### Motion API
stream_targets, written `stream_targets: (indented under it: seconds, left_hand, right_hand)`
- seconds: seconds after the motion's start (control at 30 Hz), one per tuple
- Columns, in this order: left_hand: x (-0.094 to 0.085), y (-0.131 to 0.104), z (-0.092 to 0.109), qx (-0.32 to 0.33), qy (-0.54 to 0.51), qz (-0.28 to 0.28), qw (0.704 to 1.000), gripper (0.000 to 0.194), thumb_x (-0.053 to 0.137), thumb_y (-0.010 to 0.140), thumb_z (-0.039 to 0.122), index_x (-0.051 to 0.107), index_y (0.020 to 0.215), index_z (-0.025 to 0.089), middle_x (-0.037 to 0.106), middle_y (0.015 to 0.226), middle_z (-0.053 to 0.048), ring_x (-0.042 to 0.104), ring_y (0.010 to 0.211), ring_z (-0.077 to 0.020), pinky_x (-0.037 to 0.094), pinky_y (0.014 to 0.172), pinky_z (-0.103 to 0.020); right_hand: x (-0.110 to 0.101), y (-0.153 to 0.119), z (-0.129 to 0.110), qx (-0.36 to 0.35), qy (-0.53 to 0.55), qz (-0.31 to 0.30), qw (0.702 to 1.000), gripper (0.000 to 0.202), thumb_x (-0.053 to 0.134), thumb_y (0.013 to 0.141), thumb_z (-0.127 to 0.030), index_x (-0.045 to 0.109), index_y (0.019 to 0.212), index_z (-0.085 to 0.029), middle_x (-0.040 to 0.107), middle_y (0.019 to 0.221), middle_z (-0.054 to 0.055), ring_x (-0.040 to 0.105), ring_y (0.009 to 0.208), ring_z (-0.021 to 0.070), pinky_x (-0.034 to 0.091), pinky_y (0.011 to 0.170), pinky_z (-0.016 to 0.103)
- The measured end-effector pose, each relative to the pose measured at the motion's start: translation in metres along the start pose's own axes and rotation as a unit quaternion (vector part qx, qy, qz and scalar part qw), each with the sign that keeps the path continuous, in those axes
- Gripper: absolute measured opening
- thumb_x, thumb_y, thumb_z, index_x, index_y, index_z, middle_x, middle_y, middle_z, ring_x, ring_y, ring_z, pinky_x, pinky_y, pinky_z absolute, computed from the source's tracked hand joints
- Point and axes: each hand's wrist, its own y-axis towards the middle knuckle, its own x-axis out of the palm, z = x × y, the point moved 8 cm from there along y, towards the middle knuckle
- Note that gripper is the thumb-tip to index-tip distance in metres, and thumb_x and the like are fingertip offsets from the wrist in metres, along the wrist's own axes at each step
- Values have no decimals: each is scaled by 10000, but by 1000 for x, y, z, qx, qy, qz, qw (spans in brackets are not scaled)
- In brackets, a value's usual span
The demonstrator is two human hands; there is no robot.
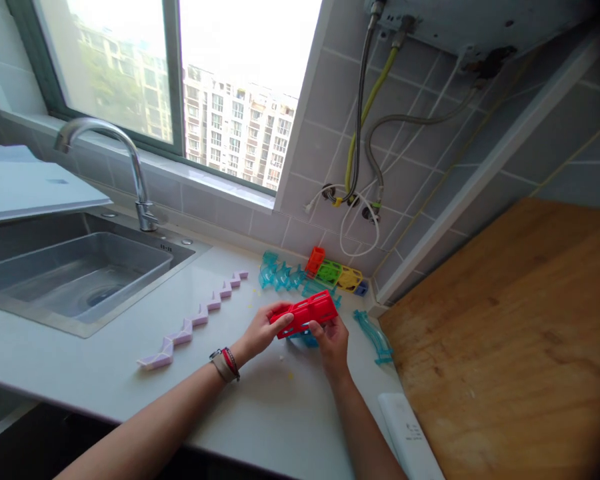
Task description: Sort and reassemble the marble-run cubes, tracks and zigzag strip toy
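Note:
Both hands hold a red openwork plastic block (pixel 307 312) above the counter. My left hand (pixel 258 333) grips its left end, thumb laid along the front. On the right end, my right hand (pixel 334 348) has its thumb at the lower edge and fingers behind. A blue plastic piece (pixel 305 339) shows just under the red block, partly hidden; whether they touch I cannot tell. Behind lie translucent teal curved pieces (pixel 281 275) and a row of orange-red (pixel 314 261), green (pixel 329 271), yellow (pixel 350 277) and blue (pixel 361 288) blocks. Another teal curved piece (pixel 375 337) rests at right.
Lilac zigzag pieces (pixel 200 315) form a line across the white counter (pixel 250 413). At left are a steel sink (pixel 93 320) and faucet (pixel 139 180). A wooden board (pixel 510 333) and a white flat box (pixel 409 433) bound the right side. Hoses (pixel 363 113) hang on the wall.

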Motion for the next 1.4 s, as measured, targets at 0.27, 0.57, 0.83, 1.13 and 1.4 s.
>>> stream_targets:
  seconds: [0.27,0.57,0.83,1.13,1.4]
  left_hand:
    - [-5,-3,2,3,57,17,998,702,371,935,725,673,1155,131,751,1019,-111,692,876,-233,522,746,-311]
    - [-24,2,-6,11,106,110,988,580,355,987,628,666,991,139,717,832,-83,617,636,-146,454,577,-259]
    - [-30,6,-22,-14,167,119,979,566,445,939,652,677,888,138,705,755,-67,616,616,-153,448,554,-253]
    - [-32,7,-26,-44,179,118,976,565,491,900,672,660,881,133,680,745,-66,599,603,-154,436,538,-248]
    - [-20,4,-16,-5,262,95,960,501,374,986,576,677,977,176,678,1035,-95,628,954,-223,497,737,-306]
  right_hand:
    - [-2,3,5,41,74,27,996,397,810,748,-436,692,1055,-214,762,1006,71,701,924,263,542,861,394]
    - [-31,12,29,125,234,151,952,367,795,746,-504,729,951,-207,760,908,33,681,844,203,533,746,311]
    - [-48,14,44,188,304,189,915,410,865,662,-501,720,894,-196,752,837,41,633,623,142,400,443,205]
    - [-54,17,50,171,380,219,882,378,898,646,-415,680,890,-226,758,932,13,745,839,213,594,678,314]
    - [-59,19,44,129,347,204,906,369,871,696,-348,678,991,-238,762,1055,25,740,972,240,604,838,398]
